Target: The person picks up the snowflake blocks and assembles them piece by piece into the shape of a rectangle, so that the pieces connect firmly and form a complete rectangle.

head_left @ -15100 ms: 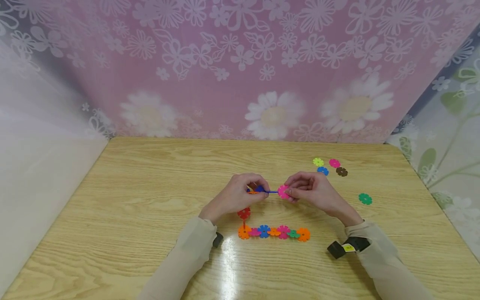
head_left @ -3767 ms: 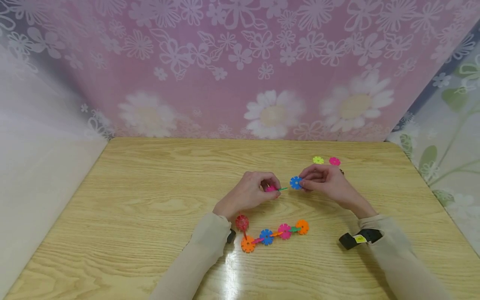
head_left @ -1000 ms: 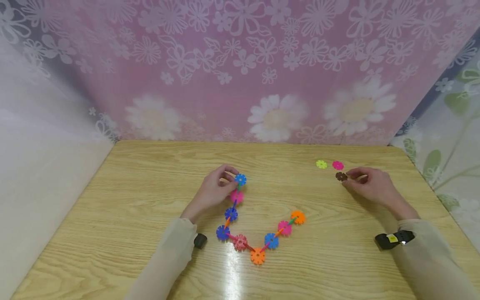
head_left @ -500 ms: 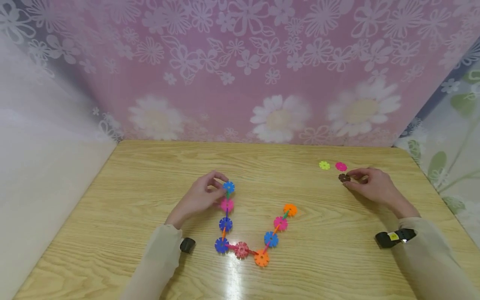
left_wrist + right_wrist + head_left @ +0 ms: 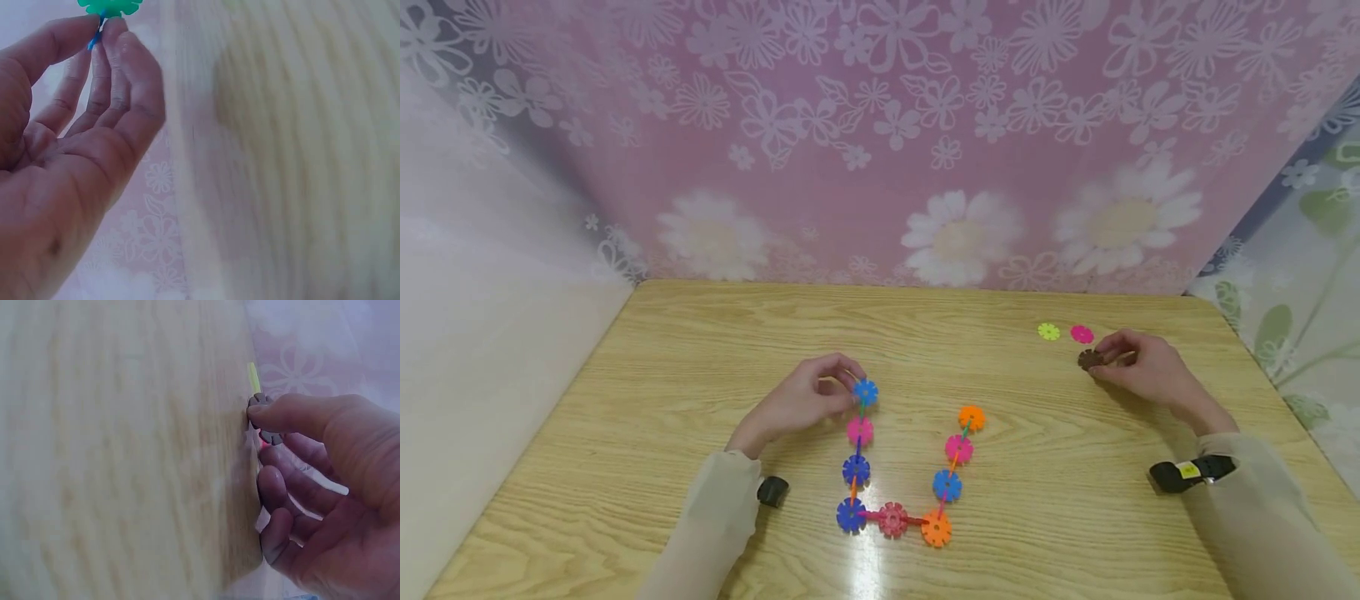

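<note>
A chain of notched, flower-shaped plastic discs (image 5: 892,518) in several colours forms a U on the table. My left hand (image 5: 801,402) pinches the light-blue disc (image 5: 866,392) at the chain's left end; a green disc (image 5: 863,409) is joined just below it. In the left wrist view, thumb and fingertips hold that blue disc (image 5: 95,39) edge-on, under the green disc (image 5: 115,6). At the right, my right hand (image 5: 1150,375) pinches a brown disc (image 5: 1089,360) between thumb and fingers. The right wrist view has the brown disc (image 5: 271,437) partly behind the thumb.
Two loose discs, one yellow (image 5: 1048,332) and one pink (image 5: 1082,333), lie flat beyond the brown disc. The chain's other end is an orange disc (image 5: 972,418). A floral cloth (image 5: 850,208) hangs behind the wooden table (image 5: 737,325).
Since the earliest frames, the loose green and blue discs have been joined to the chain. Over the last second, the chain's left arm has come nearer and straightened; the right hand has taken the brown disc.
</note>
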`<state>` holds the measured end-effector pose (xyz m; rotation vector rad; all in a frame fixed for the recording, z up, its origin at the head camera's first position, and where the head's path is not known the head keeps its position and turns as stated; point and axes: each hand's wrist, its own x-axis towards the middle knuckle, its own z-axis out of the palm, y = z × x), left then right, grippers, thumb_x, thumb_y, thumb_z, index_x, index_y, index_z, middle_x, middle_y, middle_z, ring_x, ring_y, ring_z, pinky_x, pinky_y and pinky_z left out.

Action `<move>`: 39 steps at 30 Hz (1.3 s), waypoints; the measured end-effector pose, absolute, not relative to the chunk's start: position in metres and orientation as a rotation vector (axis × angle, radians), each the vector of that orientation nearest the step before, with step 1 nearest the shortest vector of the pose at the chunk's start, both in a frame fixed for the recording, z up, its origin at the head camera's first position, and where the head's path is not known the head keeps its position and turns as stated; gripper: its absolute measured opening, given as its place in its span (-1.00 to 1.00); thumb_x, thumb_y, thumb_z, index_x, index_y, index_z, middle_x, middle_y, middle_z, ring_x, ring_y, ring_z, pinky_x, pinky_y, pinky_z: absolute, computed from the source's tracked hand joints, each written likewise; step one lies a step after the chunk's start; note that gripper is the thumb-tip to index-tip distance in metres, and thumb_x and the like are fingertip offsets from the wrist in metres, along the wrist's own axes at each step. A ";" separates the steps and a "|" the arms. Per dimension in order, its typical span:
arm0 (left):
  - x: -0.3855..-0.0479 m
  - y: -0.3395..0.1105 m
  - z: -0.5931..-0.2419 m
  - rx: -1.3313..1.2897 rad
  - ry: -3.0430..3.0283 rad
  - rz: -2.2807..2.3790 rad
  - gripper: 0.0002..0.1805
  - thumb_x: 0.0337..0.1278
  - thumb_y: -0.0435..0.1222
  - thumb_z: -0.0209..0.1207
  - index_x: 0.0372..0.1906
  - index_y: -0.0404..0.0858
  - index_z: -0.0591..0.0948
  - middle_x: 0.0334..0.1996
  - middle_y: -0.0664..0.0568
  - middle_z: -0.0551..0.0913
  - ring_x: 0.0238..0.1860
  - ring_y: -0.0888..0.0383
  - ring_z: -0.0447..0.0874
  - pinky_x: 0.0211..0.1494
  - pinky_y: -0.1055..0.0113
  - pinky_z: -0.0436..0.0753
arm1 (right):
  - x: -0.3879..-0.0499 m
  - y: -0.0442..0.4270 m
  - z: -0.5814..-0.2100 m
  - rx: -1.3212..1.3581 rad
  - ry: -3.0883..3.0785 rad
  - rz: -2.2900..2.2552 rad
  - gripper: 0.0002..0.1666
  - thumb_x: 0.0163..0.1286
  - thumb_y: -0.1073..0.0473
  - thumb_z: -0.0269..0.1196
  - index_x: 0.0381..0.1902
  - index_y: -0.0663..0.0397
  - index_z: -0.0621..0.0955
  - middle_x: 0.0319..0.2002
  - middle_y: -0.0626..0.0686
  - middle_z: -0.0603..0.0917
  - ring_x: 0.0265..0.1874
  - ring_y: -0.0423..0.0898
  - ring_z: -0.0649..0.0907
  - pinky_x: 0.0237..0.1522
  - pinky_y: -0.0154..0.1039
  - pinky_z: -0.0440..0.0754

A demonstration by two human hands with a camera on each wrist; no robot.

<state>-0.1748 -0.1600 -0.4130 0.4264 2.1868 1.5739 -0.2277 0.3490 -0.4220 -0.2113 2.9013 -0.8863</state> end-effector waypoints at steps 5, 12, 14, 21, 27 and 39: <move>-0.176 -0.160 -0.415 0.432 2.221 1.571 -0.69 0.34 -0.36 0.21 0.13 -0.12 0.60 -0.01 -0.10 0.62 -0.12 0.04 0.72 -0.07 0.19 0.65 | -0.222 0.347 -0.425 -0.250 2.958 -0.964 -0.64 0.33 0.10 0.44 -0.05 0.19 0.62 -0.20 0.17 0.74 -0.39 -0.37 0.61 -0.34 -0.42 0.56; -0.178 -0.158 -0.416 0.399 2.215 1.566 -0.70 0.36 -0.32 0.22 0.14 -0.11 0.60 -0.01 -0.10 0.62 -0.12 0.05 0.72 -0.07 0.18 0.66 | -0.215 0.327 -0.421 -0.332 2.963 -1.072 -0.79 0.35 0.16 0.42 -0.17 0.15 0.65 -0.28 0.12 0.78 -0.40 -0.40 0.66 -0.39 -0.40 0.58; -0.179 -0.158 -0.416 0.391 2.207 1.571 -0.70 0.36 -0.31 0.22 0.14 -0.11 0.60 -0.01 -0.10 0.61 -0.12 0.05 0.72 -0.08 0.18 0.67 | -0.214 0.319 -0.419 -0.343 2.941 -1.107 -0.79 0.37 0.16 0.40 -0.16 0.15 0.65 -0.27 0.13 0.78 -0.37 -0.39 0.68 -0.39 -0.39 0.60; -0.182 -0.155 -0.416 0.384 2.206 1.584 -0.70 0.34 -0.32 0.22 0.14 -0.12 0.60 -0.01 -0.10 0.61 -0.13 0.05 0.73 -0.06 0.19 0.66 | -0.210 0.290 -0.414 -0.365 2.830 -1.274 -0.77 0.39 0.17 0.39 -0.13 0.20 0.65 -0.25 0.19 0.77 -0.42 -0.19 0.75 -0.43 -0.30 0.67; -0.184 -0.152 -0.413 0.375 2.205 1.593 -0.72 0.36 -0.30 0.24 0.12 -0.11 0.61 -0.02 -0.09 0.60 -0.13 0.05 0.73 -0.06 0.19 0.66 | -0.208 0.266 -0.410 -0.418 2.777 -1.356 -0.77 0.36 0.18 0.41 -0.14 0.21 0.66 -0.24 0.17 0.76 -0.41 -0.14 0.77 -0.38 -0.27 0.71; -0.185 -0.149 -0.412 0.352 2.210 1.608 -0.73 0.36 -0.28 0.24 0.11 -0.10 0.61 -0.03 -0.09 0.61 -0.20 0.05 0.74 -0.15 0.19 0.64 | -0.208 0.226 -0.414 -0.529 2.645 -1.455 -0.83 0.36 0.20 0.41 -0.18 0.17 0.67 -0.26 0.18 0.78 -0.34 -0.06 0.78 -0.32 -0.34 0.69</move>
